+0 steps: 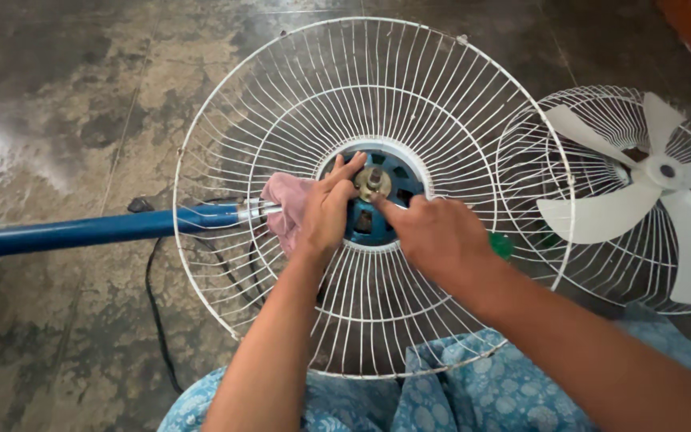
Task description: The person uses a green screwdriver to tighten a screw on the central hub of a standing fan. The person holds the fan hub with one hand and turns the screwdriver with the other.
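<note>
left hand (325, 212) fingers pinching pink cloth (285, 210) against blue hub | right hand (433, 236) fingertips gripping metal shaft (373, 182) at hub centre | round white wire guard (297, 120) around | blue pole (97, 228) left | white blades (665, 192) right, mottled floor

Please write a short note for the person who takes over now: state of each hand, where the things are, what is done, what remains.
Left hand: presses a pink cloth against the blue motor hub, grip closed on the cloth.
Right hand: fingertips at the metal shaft in the hub centre, grip not clear.
Rear grille is on the motor; blue pole lies on the floor.
Done: blade is off, resting on the other grille at the right.
Left: hub work unfinished.
</note>
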